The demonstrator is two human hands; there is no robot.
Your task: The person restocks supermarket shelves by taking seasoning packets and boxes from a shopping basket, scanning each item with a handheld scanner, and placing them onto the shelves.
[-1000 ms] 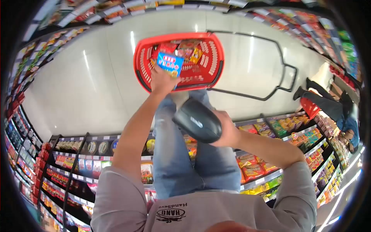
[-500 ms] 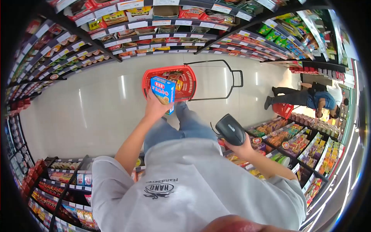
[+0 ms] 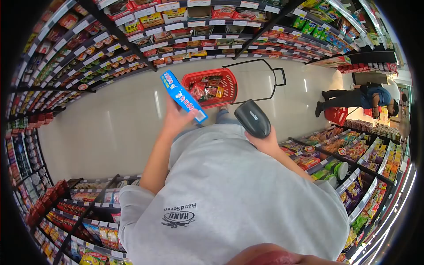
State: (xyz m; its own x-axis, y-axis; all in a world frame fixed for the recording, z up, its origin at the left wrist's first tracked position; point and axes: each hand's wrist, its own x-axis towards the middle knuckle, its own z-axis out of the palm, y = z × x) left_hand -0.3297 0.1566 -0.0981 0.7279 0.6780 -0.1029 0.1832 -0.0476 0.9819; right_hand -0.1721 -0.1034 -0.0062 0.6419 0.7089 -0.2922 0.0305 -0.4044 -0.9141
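My left hand (image 3: 176,117) is wrapped round a blue box (image 3: 182,96), which is tilted above the floor with a narrow printed side showing. In my right hand (image 3: 265,141) is a dark, rounded device with a small white logo (image 3: 252,118), held in front of my shirt. Beyond the hands, a red basket (image 3: 229,86) sits on the floor, with several red and yellow packets (image 3: 206,89) inside. The box is left of the basket and overlaps its near left edge in view. The basket's black handle (image 3: 283,77) extends to the right.
Shelves of packaged goods (image 3: 190,33) run along the far side. More shelves stand at left (image 3: 66,53), lower left (image 3: 88,216) and right (image 3: 353,176). At the right, a person in dark trousers (image 3: 344,98) stands beside another red basket (image 3: 336,115).
The blue box has risen away from the basket and turned, now showing a narrow side. My right hand with the device has come up and inward since half a second ago. The view has tilted forward.
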